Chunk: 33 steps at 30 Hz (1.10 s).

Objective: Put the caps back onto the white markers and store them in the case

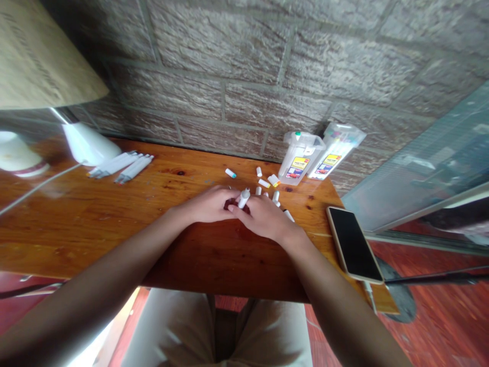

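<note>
Where the worktop (82, 219) is seen at its left end, a white cup (19, 150) with a dark red band is placed near a lamp (89, 143), whose pale shade is cut by the edge of the view. From the lamp, a white cord (42, 187) is led across the wood. Just to the right of the lamp base, a group of pale markers (132, 165) is laid side by side, and orange tips can be noticed on some of them.

In the middle, the two hands are brought together around one white marker (243, 199), which is kept tilted upward above the worktop. By the left hand (212, 204) the marker is approached closely from its side, but whether it is also gripped there cannot be told. By the right hand (263, 214) it is clasped, with the thumb laid across below.

Behind the hands, small white caps (274, 180) are scattered, some marked with blue or yellow; a few are partly covered by the right hand. Farther right, two clear plastic containers (301, 158) with yellow labels are stood near the stone wall (252, 66). At the right end, a dark-screened phone (355, 244) is laid, with a white cable (370, 295) plugged in.
</note>
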Each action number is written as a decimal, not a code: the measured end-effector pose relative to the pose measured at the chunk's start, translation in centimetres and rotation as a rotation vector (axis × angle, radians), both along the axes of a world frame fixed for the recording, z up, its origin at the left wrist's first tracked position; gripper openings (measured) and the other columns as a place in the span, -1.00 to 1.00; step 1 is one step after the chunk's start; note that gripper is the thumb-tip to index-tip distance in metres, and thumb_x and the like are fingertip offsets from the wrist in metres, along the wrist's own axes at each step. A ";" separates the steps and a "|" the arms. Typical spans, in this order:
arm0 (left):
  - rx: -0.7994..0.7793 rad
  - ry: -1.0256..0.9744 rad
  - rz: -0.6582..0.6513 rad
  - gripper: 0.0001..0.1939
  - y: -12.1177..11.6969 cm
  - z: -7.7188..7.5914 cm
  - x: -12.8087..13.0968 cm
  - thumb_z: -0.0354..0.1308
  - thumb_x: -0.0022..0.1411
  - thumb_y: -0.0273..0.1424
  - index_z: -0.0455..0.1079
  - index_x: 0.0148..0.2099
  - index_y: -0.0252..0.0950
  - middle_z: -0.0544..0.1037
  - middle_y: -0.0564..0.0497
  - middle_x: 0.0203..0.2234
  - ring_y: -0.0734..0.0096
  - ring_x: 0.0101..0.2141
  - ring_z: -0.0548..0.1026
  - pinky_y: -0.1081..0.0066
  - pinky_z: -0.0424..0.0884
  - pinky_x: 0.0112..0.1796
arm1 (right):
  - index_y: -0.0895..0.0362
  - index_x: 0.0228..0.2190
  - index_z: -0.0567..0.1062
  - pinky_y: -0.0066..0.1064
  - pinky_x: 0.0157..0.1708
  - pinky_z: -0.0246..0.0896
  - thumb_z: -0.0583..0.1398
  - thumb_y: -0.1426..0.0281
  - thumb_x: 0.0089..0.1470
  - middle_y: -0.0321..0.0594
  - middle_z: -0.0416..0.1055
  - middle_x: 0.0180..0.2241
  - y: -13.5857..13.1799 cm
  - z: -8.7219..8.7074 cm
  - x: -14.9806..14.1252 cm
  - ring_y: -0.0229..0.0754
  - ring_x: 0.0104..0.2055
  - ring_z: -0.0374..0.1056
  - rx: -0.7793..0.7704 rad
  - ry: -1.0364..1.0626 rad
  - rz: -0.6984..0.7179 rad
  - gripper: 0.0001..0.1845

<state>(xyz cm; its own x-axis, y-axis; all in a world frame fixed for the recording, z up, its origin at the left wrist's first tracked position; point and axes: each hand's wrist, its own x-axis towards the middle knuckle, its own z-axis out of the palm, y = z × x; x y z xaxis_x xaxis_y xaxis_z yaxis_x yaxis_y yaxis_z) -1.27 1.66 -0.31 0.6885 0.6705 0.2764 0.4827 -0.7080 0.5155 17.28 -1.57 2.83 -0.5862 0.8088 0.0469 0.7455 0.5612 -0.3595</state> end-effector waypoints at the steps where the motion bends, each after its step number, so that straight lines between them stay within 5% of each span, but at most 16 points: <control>1: 0.002 0.000 0.000 -0.78 0.0 0.0 0.0 0.16 0.22 -0.31 0.32 -0.43 -0.29 0.50 0.06 -0.49 0.46 -0.46 0.42 0.50 0.22 -0.40 | 0.16 -0.12 0.57 -0.34 -0.02 0.21 0.03 0.23 0.34 -0.04 0.58 -0.12 0.0 0.0 0.0 -0.03 -0.01 0.48 0.001 -0.001 0.001 -0.62; 33: 0.002 0.011 0.005 -0.80 0.2 -0.4 -0.1 0.17 0.22 -0.31 0.34 -0.40 -0.30 0.52 0.06 -0.46 0.46 -0.45 0.46 0.50 0.25 -0.40 | 0.16 -0.15 0.56 -0.38 -0.04 0.20 0.03 0.24 0.35 -0.07 0.58 -0.12 -0.2 0.3 0.0 -0.09 -0.05 0.48 -0.017 -0.007 -0.001 -0.64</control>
